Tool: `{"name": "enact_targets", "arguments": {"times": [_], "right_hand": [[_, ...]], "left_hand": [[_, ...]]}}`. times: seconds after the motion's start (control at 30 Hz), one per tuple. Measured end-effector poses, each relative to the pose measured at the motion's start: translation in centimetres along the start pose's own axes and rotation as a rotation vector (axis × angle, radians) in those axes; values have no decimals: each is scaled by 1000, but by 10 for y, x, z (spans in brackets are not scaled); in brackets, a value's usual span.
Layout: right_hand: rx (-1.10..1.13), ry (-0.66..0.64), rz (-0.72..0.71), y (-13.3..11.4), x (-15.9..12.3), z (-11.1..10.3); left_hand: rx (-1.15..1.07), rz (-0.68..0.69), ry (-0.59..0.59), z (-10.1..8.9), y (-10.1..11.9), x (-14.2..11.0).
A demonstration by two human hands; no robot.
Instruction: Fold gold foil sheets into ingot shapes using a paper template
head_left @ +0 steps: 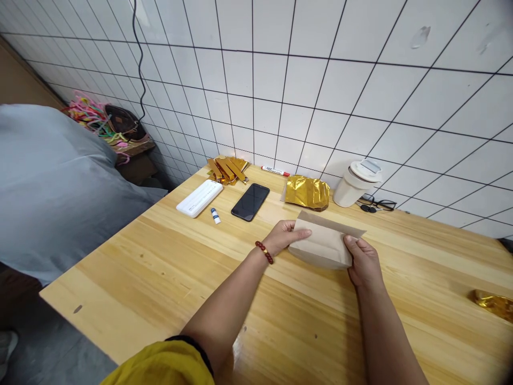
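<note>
Between my two hands a folded sheet of brownish-grey paper [323,241] is held up above the wooden table [192,272]. My left hand [282,238] grips its left edge, thumb lying across the front. At the right end, my right hand [364,259] pinches the paper with the thumb on top. The fingers behind the sheet are hidden. Just beyond the paper lies a stack of gold foil sheets [308,192]. A black phone [250,202] rests on the table to the left of it.
Along the back are folded gold strips [227,170], a red-and-white marker [274,171], a white lidded cup [355,184] and glasses [377,203]. A white power bank [199,198] and small glue tube [215,215] lie left; gold foil [495,305] lies right. Someone in grey [60,182] is at left.
</note>
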State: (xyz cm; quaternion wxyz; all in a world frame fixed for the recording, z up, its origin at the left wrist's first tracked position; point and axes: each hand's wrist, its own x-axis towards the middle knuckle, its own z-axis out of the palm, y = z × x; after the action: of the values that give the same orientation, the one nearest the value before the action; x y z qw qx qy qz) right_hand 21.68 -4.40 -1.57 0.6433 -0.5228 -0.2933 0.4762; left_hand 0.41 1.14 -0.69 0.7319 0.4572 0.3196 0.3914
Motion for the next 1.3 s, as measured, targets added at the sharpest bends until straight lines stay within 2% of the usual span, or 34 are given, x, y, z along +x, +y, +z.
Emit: {"name": "enact_targets", "arguments": {"times": [0.1,0.2,0.27,0.43,0.57,0.77,0.97,1.17,1.3], "right_hand": [[6,11,-47,1,1,0],[-35,-102,-52,3,1,0],[-86,-142,-35,5,0,0],[-126,-42,-77,11,1,-3],[-144,-11,-93,10,1,-3],[24,-47,-174,3,5,-2],[-18,-192,-252,8,4,-1],[6,-72,-182,8,6,-4],[17,-15,-194,7,8,-4]], "left_hand": [[-4,15,34,0,-1,1],[-57,62,125,0,0,3],[-97,88,145,0,2,3],[-111,60,47,2,3,2],[-116,107,156,1,1,4],[-219,141,237,-2,5,5],[-204,142,216,-1,4,6],[-121,101,148,0,0,7],[-87,91,106,-4,-3,8]]}}
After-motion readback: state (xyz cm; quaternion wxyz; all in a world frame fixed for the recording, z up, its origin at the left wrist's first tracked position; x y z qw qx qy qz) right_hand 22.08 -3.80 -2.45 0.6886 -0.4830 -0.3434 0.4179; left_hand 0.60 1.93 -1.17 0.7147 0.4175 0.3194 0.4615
